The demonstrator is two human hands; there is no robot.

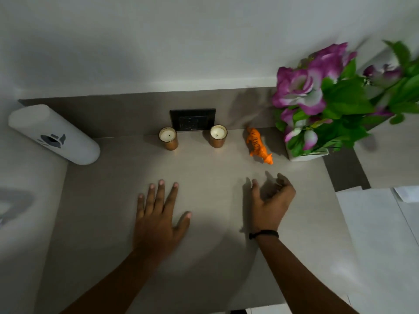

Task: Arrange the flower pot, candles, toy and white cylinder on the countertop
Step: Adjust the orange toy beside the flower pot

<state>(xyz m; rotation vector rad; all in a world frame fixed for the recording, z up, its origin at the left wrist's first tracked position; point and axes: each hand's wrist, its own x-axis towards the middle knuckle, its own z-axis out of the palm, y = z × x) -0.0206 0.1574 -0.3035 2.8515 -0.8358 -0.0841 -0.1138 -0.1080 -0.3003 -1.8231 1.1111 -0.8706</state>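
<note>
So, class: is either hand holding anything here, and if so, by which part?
Nothing is held. The left hand lies flat and open; the right hand is curled but empty.

A pale grey-beige countertop [204, 257] is filling most of the view, its surface matte and faintly streaked. Light is pooling brightest across its middle and falling off into shadow at the near edge and the far left. Along the far side a low upstand in a darker taupe [127, 114] is running left to right — a black wall socket plate [192, 119] is sitting on it, roughly central. Above that a plain white wall [181, 41] is rising, dim and evenly shaded. On the right, white panels [381, 234] are adjoining the counter — what they belong to is unclear.
</note>
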